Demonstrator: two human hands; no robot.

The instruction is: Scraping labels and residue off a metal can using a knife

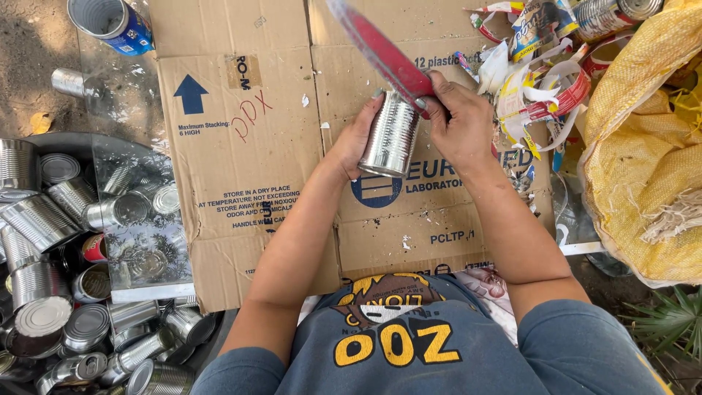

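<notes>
Bare ribbed metal tin can [391,135] held above flattened cardboard [248,146], frame centre. Left hand [355,140] cups its side, grip clenched round the can. Right hand [461,124] at 3 o'clock grasps a red-handled knife [380,51], blade toward 11 o'clock. Torn labels [541,73] at 2 o'clock; stripped cans [66,278] heaped at 8 o'clock.

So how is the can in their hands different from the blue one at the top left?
The held can is bare ribbed silver metal; the blue can keeps its blue wrapper. The held can sits gripped between the left hand and the right hand; the blue can lies untouched on the ground. Both are cylindrical metal cans.
</notes>
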